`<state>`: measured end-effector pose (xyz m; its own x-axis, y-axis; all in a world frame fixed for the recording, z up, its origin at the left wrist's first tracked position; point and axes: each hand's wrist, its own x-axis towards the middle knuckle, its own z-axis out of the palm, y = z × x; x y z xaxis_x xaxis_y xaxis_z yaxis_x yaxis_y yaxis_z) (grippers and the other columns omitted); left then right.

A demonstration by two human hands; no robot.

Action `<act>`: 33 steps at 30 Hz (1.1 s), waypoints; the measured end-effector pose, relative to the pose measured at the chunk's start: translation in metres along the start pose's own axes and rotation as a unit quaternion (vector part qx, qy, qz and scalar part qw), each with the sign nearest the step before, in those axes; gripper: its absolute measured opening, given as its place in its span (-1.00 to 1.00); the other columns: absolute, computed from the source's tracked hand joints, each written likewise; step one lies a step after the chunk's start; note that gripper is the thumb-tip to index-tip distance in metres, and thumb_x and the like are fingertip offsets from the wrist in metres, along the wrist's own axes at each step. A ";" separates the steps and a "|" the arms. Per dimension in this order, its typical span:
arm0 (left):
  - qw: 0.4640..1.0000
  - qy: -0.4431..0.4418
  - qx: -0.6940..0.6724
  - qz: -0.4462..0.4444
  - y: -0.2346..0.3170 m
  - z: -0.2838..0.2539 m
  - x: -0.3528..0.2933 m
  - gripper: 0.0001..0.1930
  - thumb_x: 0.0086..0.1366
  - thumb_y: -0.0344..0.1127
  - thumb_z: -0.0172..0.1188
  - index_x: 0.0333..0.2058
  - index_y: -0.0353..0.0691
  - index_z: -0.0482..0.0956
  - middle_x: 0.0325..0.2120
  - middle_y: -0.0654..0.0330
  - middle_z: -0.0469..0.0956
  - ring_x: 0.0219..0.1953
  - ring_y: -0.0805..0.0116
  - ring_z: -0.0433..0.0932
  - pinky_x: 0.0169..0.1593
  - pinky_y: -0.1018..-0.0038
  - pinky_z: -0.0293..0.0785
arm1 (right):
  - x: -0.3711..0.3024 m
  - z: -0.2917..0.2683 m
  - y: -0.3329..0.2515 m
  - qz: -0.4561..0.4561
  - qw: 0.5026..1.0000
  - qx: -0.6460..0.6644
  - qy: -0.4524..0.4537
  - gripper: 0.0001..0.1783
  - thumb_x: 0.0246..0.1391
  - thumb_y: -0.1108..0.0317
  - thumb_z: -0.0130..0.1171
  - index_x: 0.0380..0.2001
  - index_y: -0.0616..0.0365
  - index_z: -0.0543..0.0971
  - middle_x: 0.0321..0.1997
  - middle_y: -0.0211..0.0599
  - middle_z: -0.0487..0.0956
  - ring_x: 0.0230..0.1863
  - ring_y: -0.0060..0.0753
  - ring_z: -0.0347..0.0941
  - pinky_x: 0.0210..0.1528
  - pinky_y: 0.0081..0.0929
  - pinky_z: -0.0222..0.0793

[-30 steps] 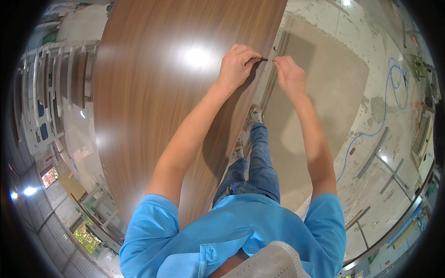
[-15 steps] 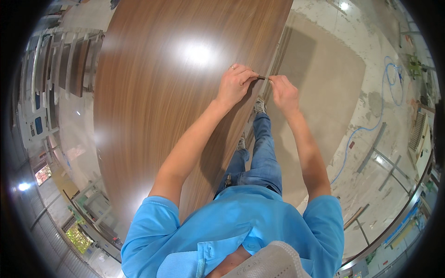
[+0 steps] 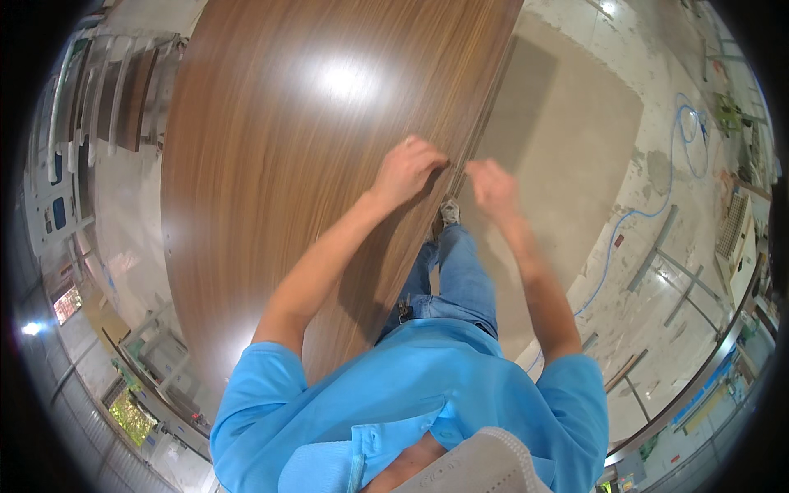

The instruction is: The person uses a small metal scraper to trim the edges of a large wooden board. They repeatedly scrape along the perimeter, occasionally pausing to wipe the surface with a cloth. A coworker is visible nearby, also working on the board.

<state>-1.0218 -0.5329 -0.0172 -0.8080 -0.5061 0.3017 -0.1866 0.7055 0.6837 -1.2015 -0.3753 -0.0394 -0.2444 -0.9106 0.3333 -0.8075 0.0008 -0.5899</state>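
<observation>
A large wood-grain panel with a glossy brown face lies in front of me and to my left. Above its right edge, my left hand is closed in a pinch, and a small dark strip shows at the fingertips. Just past that edge, a short gap to the right, my right hand is also pinched and somewhat blurred. Whatever its fingers hold is too small or hidden to make out.
A tan sheet covers the floor on my right. Beyond it run a blue hose and metal frame bars. At far left stands a rack holding dark panels. My shoe is by the panel edge.
Both hands have come down toward me and apart a little. The dark strip spanned between their fingertips before; now a gap separates the hands. My body has shifted slightly against the panel.
</observation>
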 end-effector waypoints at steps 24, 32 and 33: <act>0.997 0.073 0.037 -0.004 0.012 0.013 -0.042 -0.87 0.18 -0.47 0.46 -0.28 -0.12 0.76 -0.31 0.27 0.73 -0.22 0.16 0.63 -0.13 0.28 0.57 | -0.035 0.018 -0.023 0.011 0.999 -0.012 0.041 -0.77 0.21 0.50 0.22 -0.09 0.04 0.68 -0.22 -0.27 0.62 -0.31 -0.11 0.63 -0.31 -0.23 0.58; 0.997 0.078 0.009 -0.008 0.044 -0.008 -0.159 -0.89 0.20 -0.48 0.44 -0.29 -0.15 0.76 -0.30 0.25 0.72 -0.18 0.17 0.64 -0.09 0.28 0.59 | -0.120 0.039 -0.109 0.016 0.999 -0.008 0.037 -0.80 0.25 0.51 0.20 -0.09 0.11 0.67 -0.19 -0.21 0.65 -0.24 -0.05 0.65 -0.25 -0.20 0.59; 0.997 0.070 0.008 -0.012 0.048 -0.011 -0.174 -0.90 0.20 -0.48 0.43 -0.30 -0.16 0.76 -0.30 0.25 0.72 -0.17 0.17 0.65 -0.09 0.28 0.59 | -0.131 0.042 -0.120 0.019 0.999 -0.012 0.030 -0.80 0.25 0.51 0.20 -0.09 0.12 0.67 -0.18 -0.19 0.66 -0.24 -0.04 0.66 -0.24 -0.20 0.60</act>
<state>-0.8843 -0.4170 -0.0295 -0.7172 -0.5861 0.3769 -0.2135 0.6997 0.6818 -1.0498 -0.2732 -0.0431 -0.3063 -0.8835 0.3544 -0.8092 0.0456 -0.5857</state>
